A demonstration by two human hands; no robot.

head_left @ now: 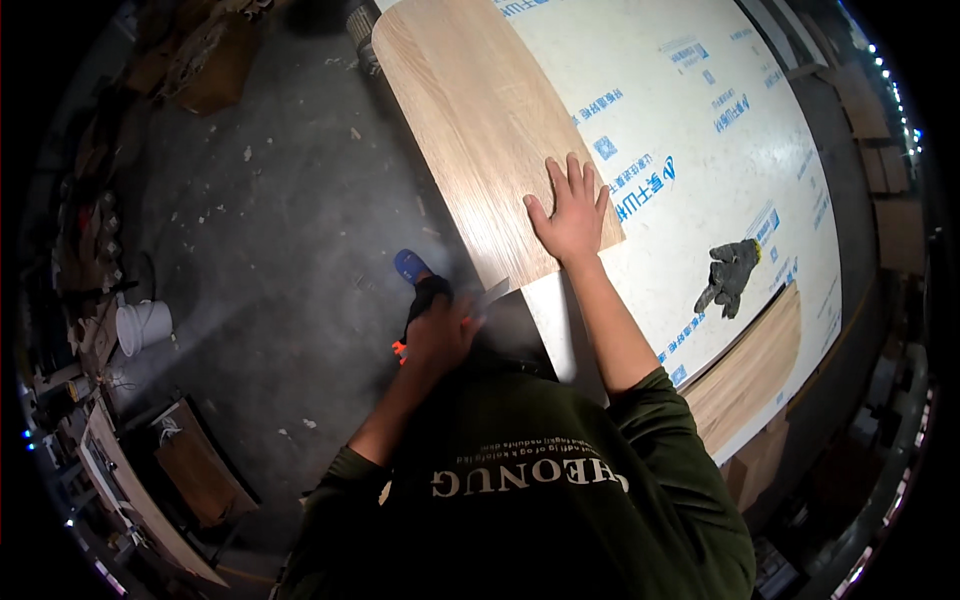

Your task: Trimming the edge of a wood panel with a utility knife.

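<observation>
My right hand point(570, 215) lies flat, fingers spread, on the near end of a long wood-grain panel point(470, 120). The panel rests along the left edge of a large white board point(690, 170) covered in film with blue print. My left hand point(437, 335) is closed around a tool with an orange and black handle point(400, 348); its flat metal blade point(491, 294) points at the panel's near left corner. Exactly what kind of tool it is cannot be told. My dark green sleeves and chest fill the lower middle.
A dark work glove point(730, 275) lies on the white board. A second wood-grain piece point(755, 365) sits at the board's near right end. A blue shoe tip point(410, 265), a white bucket point(145, 325) and wooden offcuts point(200, 470) are on the littered grey concrete floor point(280, 230).
</observation>
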